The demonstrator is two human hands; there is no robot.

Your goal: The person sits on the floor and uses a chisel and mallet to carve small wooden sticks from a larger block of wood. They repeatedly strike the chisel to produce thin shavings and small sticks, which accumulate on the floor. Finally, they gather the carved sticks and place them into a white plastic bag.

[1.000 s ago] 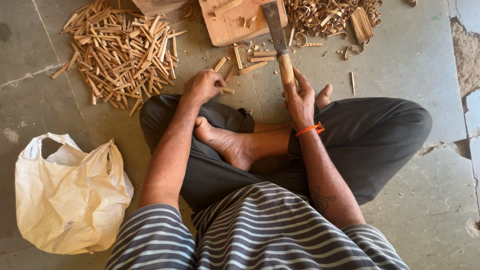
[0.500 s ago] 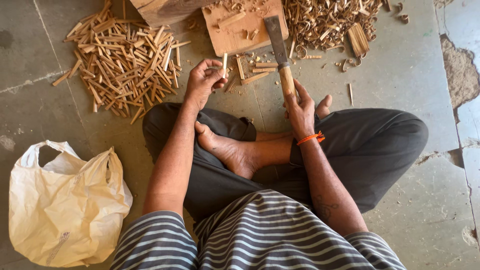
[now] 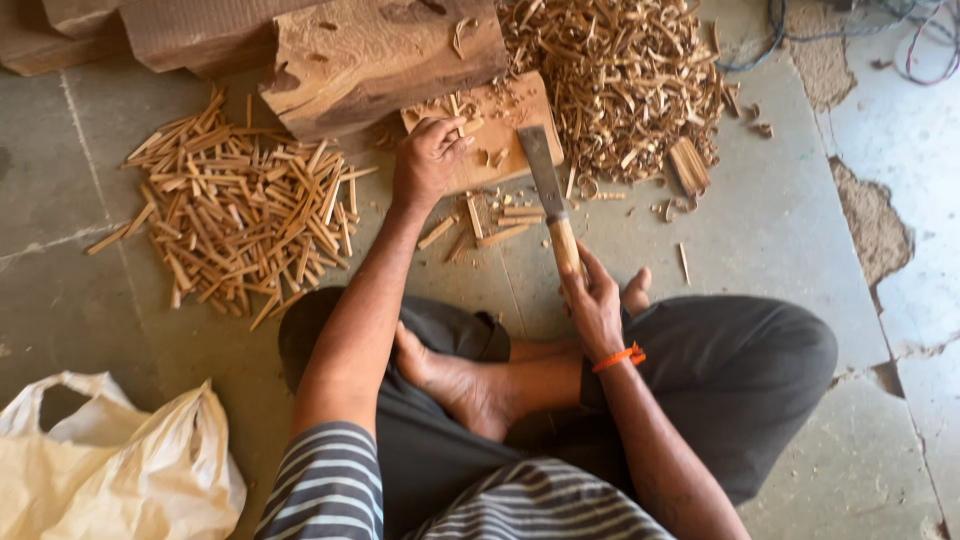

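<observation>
I sit cross-legged on a stone floor. My left hand [image 3: 428,158] reaches forward and pinches a small wooden stick [image 3: 466,127] upright on a flat wooden chopping board [image 3: 505,115]. My right hand [image 3: 593,305], with an orange band at the wrist, grips the wooden handle of a broad-bladed knife [image 3: 546,186]. Its blade points away from me and lies over the board's right edge. A few cut sticks [image 3: 497,228] lie on the floor between the board and my legs.
A pile of several cut sticks [image 3: 235,212] lies at the left. A heap of wood shavings [image 3: 630,75] spreads at the top right. Large wood blocks [image 3: 370,55] stand behind the board. A white plastic bag [image 3: 100,470] sits at the bottom left. Cables [image 3: 880,35] run at the top right.
My left hand picked a stick off the floor by my legs and carried it forward onto the board. The knife stayed in my right hand, its blade now nearer the board.
</observation>
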